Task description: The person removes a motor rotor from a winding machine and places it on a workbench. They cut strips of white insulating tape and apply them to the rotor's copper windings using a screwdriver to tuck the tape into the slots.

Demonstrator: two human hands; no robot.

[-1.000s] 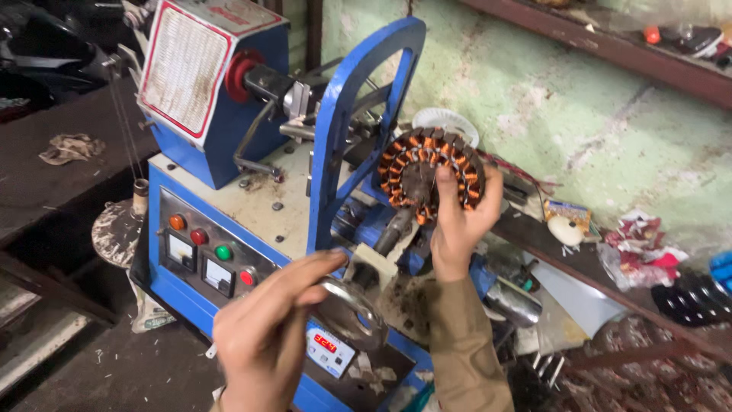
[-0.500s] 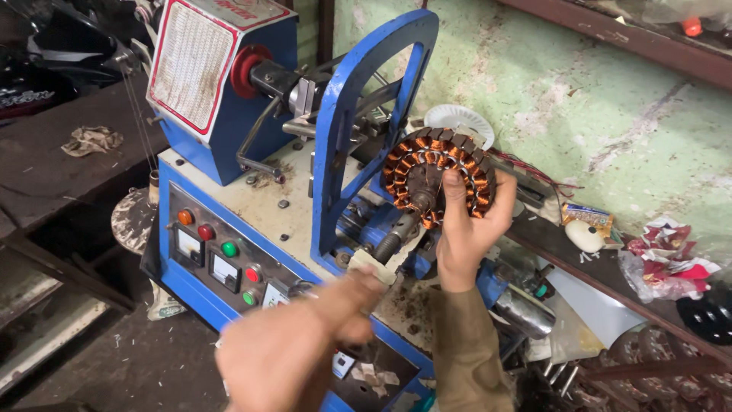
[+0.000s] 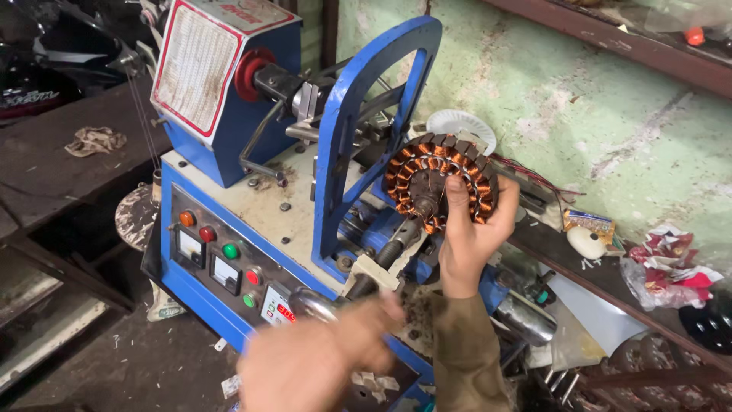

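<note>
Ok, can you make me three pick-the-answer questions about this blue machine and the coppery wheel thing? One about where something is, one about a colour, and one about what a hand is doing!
1. Where is the white ribbed disc?
A. Behind the copper-wound stator
B. On the floor
C. On top of the blue box

2. What colour is the arched frame on the winding machine?
A. Green
B. Blue
C. Yellow

3. What is the right hand doing?
A. Resting flat on the shelf
B. Pressing a button
C. Gripping the stator on its spindle

Answers:
1. A: the disc peeks out just above and behind the stator.
2. B: the arch is painted blue like the machine's body.
3. C: its thumb lies on the stator's face and its fingers wrap the rim, while the blurred left hand is at the metal handle in front.
</note>
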